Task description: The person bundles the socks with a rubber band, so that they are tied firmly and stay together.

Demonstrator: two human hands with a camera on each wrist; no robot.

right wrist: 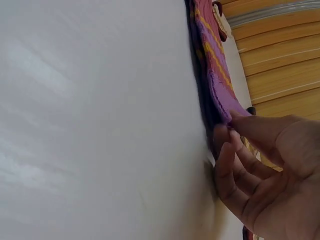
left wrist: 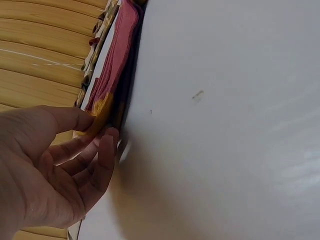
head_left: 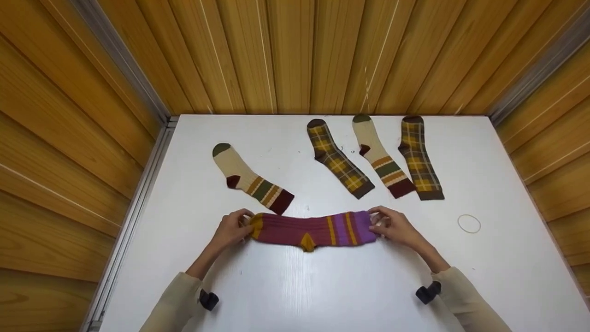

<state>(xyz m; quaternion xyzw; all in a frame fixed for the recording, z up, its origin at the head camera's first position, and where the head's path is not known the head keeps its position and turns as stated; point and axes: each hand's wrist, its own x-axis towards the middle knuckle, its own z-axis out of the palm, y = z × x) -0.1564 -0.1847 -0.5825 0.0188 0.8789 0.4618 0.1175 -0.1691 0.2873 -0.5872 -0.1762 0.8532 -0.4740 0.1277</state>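
A maroon sock [head_left: 286, 229] with a mustard toe and heel and a purple striped cuff stretches sideways between both hands, low over the white table. My left hand [head_left: 231, 228] pinches its mustard toe between thumb and fingers; the left wrist view shows this hand [left wrist: 70, 160] at the toe [left wrist: 102, 112]. At the other end, my right hand [head_left: 392, 226] pinches the purple cuff. In the right wrist view, thumb and forefinger of that hand [right wrist: 270, 165] meet at the cuff's edge [right wrist: 225, 100]. Whether a second sock lies beneath cannot be told.
Behind the hands lie a cream sock [head_left: 242, 170] at left, a plaid sock [head_left: 339, 161], another cream sock [head_left: 380, 154] and another plaid sock [head_left: 418, 157]. A thin elastic band [head_left: 469, 223] lies at right on the white table [head_left: 299, 286]. Wood-patterned walls [head_left: 295, 55] surround it.
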